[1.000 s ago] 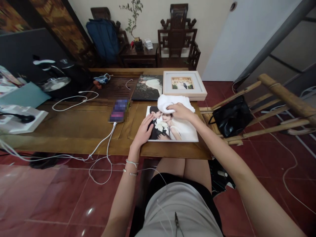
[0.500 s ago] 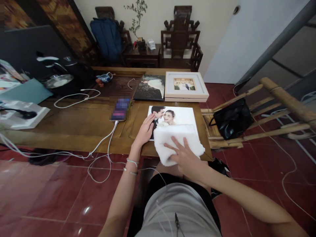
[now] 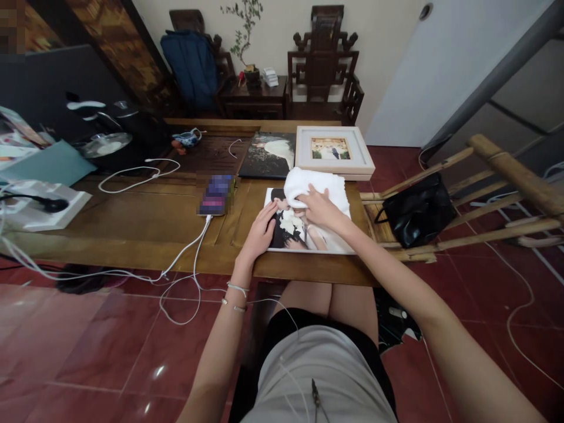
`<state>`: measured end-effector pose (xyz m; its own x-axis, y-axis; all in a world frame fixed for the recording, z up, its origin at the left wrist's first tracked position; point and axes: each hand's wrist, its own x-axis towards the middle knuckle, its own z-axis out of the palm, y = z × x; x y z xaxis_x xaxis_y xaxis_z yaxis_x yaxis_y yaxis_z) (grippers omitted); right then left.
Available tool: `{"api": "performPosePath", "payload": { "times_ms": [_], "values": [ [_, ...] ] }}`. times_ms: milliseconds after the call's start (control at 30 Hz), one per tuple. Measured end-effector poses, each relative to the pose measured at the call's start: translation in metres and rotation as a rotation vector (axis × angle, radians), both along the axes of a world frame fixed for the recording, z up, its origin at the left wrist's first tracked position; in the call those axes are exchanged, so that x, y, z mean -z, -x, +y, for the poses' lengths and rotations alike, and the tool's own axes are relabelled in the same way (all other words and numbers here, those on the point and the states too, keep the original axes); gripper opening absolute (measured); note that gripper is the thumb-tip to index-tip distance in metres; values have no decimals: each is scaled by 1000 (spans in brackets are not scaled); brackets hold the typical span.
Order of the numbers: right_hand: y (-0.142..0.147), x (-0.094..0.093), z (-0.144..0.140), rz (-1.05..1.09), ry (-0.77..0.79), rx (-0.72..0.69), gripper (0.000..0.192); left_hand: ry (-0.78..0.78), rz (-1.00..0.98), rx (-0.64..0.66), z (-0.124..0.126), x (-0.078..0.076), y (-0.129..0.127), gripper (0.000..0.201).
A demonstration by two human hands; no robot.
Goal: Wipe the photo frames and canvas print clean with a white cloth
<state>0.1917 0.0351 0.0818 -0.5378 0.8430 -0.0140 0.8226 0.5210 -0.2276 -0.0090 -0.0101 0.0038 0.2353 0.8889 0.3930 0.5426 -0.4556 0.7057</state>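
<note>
A wedding photo panel (image 3: 294, 235) lies flat near the front edge of the wooden table (image 3: 145, 226). My left hand (image 3: 261, 230) rests on its left edge with the fingers stretched out and lying flat. Over the panel's upper part is a folded white towel (image 3: 328, 182). My right hand (image 3: 323, 207) grips the towel's near side and presses it down, with the fingers bent into the cloth. The towel hides the top right of the picture.
Behind the panel are a dark photo panel (image 3: 264, 155) and a light wooden picture frame (image 3: 363, 158) stacked on another. A phone (image 3: 215, 195) on a white cable lies to the left. A bamboo chair (image 3: 467, 158) holding a black bag (image 3: 416, 211) stands at right.
My right hand has moved the towel away from me, from the panel's near edge to its far part, uncovering the lower picture. My left hand has stayed in place.
</note>
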Motion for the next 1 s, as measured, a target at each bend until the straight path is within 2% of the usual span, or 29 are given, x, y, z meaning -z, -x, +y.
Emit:
{"api": "performPosePath", "payload": {
  "times_ms": [133, 200, 300, 367, 467, 567, 667, 800, 900, 1000],
  "values": [
    [25, 6, -18, -87, -20, 40, 56, -6, -98, -68, -5, -6, -2, 46],
    [36, 10, -39, -102, -14, -31, 51, -15, -198, -107, -8, -8, -2, 50],
    [41, 16, -74, -64, -79, -213, 39, -35, -324, -152, -10, -8, -1, 53],
    [35, 18, -95, -46, -104, -314, 38, -47, -362, -157, -10, -8, 0, 54],
    [12, 13, -117, -72, -27, -420, 40, -70, -322, -121, -11, -9, -1, 52],
    [-21, 2, -129, -104, 101, -412, 52, -76, -154, -79, -12, -12, -4, 47],
    [-56, -9, -125, -84, 194, -297, 61, -42, -31, -56, -11, -12, -6, 39],
    [-83, -7, -90, -9, 185, -112, 64, -33, 4, -49, -9, -9, -6, 37],
    [-76, -1, -54, 15, 123, -16, 62, -43, 14, -47, -8, -7, -5, 37],
    [-45, 1, -21, 100, 88, 16, 57, -45, 17, -47, -7, -8, -4, 38]
  ]
}}
